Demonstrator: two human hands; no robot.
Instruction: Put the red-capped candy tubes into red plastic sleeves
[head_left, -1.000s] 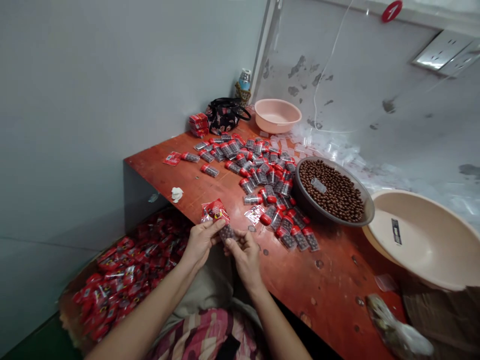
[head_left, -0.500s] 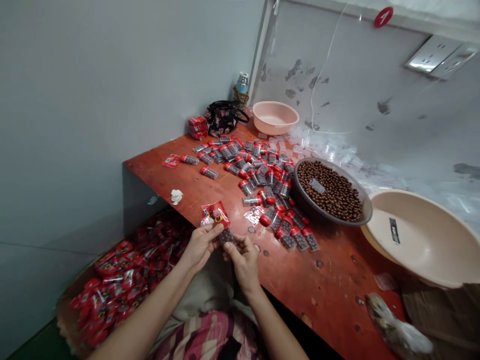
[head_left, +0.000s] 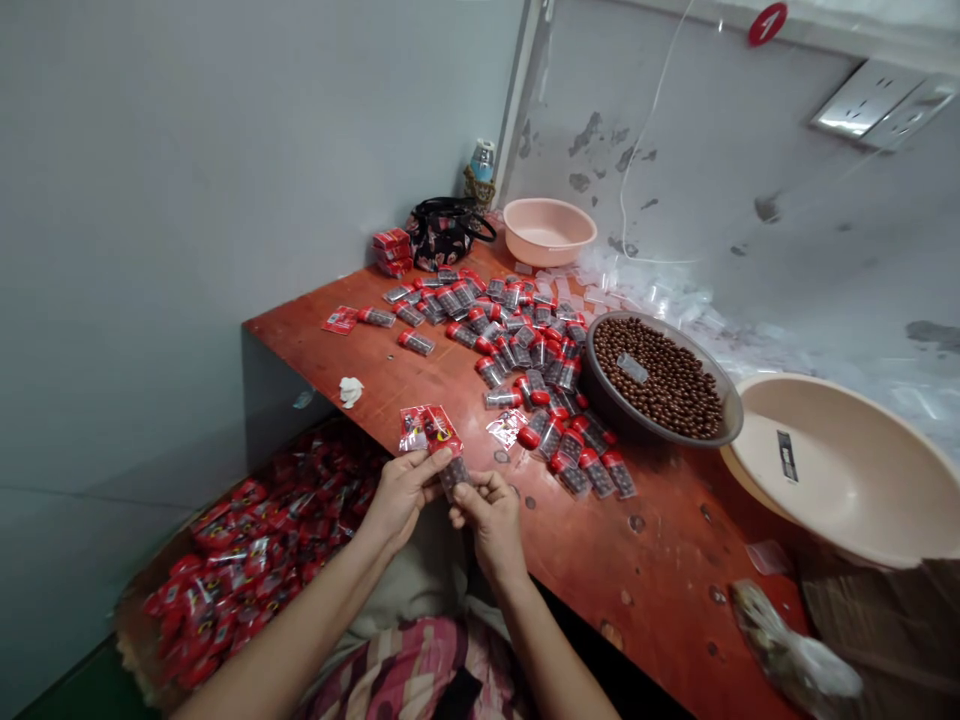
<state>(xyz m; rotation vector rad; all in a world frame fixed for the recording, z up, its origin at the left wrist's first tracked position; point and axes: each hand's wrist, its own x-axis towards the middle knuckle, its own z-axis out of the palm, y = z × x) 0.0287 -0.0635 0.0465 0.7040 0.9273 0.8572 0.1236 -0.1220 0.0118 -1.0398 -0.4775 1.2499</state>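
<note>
The left hand point(head_left: 401, 495) is pinching a small red packet point(head_left: 442, 432) between thumb and fingers, near the bottom middle of the frame. The right hand point(head_left: 489, 515) is gripping the lower, clear end of the same packet, where dark brown balls are showing. Another red packet point(head_left: 412, 428) is lying next to it, at the table's edge.

Many little clear tubes point(head_left: 525, 350) with red tops are lying in a messy heap in the middle of the frame. Right of them, a gray bowl point(head_left: 596, 385) is holding lots of round brown balls point(head_left: 660, 375). A big box point(head_left: 139, 620) of shiny red packets point(head_left: 240, 570) is sitting at the lower left.
</note>
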